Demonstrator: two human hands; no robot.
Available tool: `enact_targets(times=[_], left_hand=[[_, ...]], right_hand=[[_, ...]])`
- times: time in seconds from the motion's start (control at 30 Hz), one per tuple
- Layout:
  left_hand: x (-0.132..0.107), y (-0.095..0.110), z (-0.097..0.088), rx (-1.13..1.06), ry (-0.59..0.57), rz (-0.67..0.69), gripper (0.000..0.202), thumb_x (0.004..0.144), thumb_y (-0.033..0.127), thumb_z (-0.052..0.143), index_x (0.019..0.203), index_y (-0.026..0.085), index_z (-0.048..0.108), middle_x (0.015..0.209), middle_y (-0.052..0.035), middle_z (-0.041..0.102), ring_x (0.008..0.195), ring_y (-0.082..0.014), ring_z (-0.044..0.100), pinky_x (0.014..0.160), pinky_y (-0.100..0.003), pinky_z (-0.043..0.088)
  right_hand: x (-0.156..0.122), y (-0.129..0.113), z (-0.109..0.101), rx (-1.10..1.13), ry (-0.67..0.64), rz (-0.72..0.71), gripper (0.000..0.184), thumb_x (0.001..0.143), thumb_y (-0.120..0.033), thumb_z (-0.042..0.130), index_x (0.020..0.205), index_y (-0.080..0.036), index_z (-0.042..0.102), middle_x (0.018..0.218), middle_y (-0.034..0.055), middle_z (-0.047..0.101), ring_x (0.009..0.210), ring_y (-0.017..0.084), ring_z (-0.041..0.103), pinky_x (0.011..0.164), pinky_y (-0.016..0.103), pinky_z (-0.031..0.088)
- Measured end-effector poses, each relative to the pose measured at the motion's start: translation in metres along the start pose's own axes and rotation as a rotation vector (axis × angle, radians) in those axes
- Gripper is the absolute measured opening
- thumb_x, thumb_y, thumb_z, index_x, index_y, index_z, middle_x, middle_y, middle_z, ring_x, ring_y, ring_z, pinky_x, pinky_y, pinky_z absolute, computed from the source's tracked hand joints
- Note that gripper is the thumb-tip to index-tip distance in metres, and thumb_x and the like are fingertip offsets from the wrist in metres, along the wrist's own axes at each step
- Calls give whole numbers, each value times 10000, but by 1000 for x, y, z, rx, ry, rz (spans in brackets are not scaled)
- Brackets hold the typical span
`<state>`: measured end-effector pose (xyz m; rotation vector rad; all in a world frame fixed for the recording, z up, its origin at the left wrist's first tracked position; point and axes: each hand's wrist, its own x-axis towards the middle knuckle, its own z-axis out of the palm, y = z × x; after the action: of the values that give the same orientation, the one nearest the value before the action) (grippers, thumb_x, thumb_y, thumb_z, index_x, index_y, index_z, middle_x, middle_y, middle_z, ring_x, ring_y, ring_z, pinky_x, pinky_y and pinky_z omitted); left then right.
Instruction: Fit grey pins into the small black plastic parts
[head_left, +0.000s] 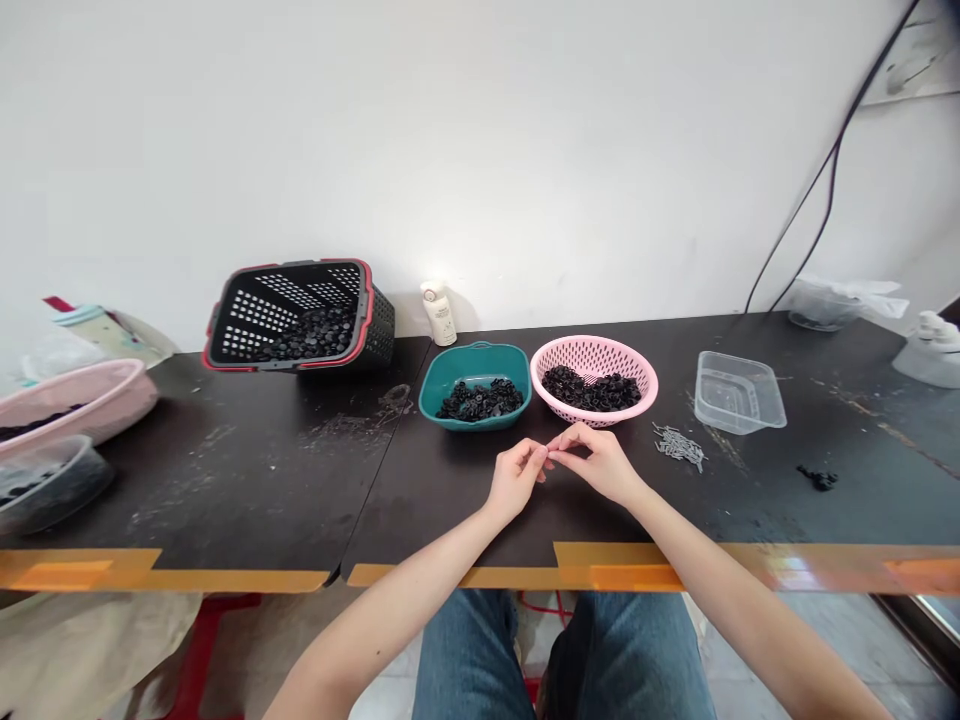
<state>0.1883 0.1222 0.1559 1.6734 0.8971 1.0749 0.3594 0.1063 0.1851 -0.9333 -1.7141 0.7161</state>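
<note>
Small piece (550, 453), too tiny to identify, pinched between fingertips of left hand (516, 478) and right hand (600, 462), low over dark table (450, 500). Just beyond: pink colander (594, 352) and teal bowl (474, 352), both holding black parts. Metal pins (679, 445) to the right. Judged mid-joining; next move needs steady fingertip alignment.

The counter (247, 480) ran across the middle of the frame. At its upper left, against the wall, a basket (296, 315) held small parts. Right of it a bottle (439, 313) stood at the wall, a bowl (475, 395) before it and a colander (594, 378) just beside the bowl's right, both holding parts. Further right lay a heap of pins (679, 445), a tub (739, 392) behind them. The left hand (514, 480) and right hand (600, 462) sat fingertip to fingertip before the colander
</note>
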Motion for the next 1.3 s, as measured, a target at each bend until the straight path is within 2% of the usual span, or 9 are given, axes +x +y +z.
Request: enact_targets(times=[0.17,0.3,0.43,0.57,0.7,0.9,1.1,1.2,1.3], left_hand=[[-2,-2,4,-233,-94,-60,434,907,477,438,675,127,548,606,-3,573,493,-71,517,523,-198,419],[2,-1,6,-550,-120,-206,399,844,504,546,711,128,540,602,22,531,487,-58,497,508,-190,461],[6,1,0,-867,-155,-417,320,762,421,693,854,133,589,701,25,547,560,-38,522,563,-162,507],[7,0,-6,-998,-178,-513,289,731,304,749,925,141,610,806,8,587,606,-31,560,611,-156,535],[6,-1,-7,-1015,-201,-527,316,735,277,748,990,151,610,851,2,595,614,-30,564,617,-166,550],[5,-2,-7,-1017,-232,-505,279,724,331,750,845,135,594,770,18,534,573,-28,510,577,-173,543],[6,-3,-7,-966,-264,-505,330,717,397,742,828,124,593,739,10,538,554,-37,504,582,-195,548],[7,-3,-8,-934,-246,-483,346,686,382,771,829,125,589,752,10,548,558,-35,507,591,-197,551],[7,-2,-7,-884,-206,-450,367,663,371,787,854,130,587,787,4,569,571,-34,519,607,-195,546]], right_hand=[[-2,2,7,156,-33,78,166,770,-286,689,764,-204,545,802,25,679,693,162,649,688,342,544],[-1,-6,3,183,-40,78,158,778,-304,677,842,-199,578,921,55,668,826,176,648,789,361,532],[23,-7,-26,89,18,103,219,784,-333,665,942,-206,582,966,67,657,872,186,634,820,366,514],[72,25,-59,-209,207,124,208,819,-367,595,941,-199,577,899,63,655,812,190,620,768,352,497],[113,63,-64,-506,-50,270,133,806,-316,573,798,-191,616,817,52,680,720,181,612,691,314,465],[138,81,-43,-535,-253,332,256,675,-308,689,482,-198,561,417,-27,518,386,106,431,473,261,353],[143,69,-44,-497,-185,352,276,653,-281,705,453,-201,532,396,-36,487,390,111,447,476,265,390],[132,46,-49,-449,-98,327,147,712,-314,673,656,-187,625,604,15,638,530,148,573,549,281,463],[105,16,-47,-163,22,298,312,729,-374,686,972,-185,631,906,73,699,744,178,658,686,319,531]])
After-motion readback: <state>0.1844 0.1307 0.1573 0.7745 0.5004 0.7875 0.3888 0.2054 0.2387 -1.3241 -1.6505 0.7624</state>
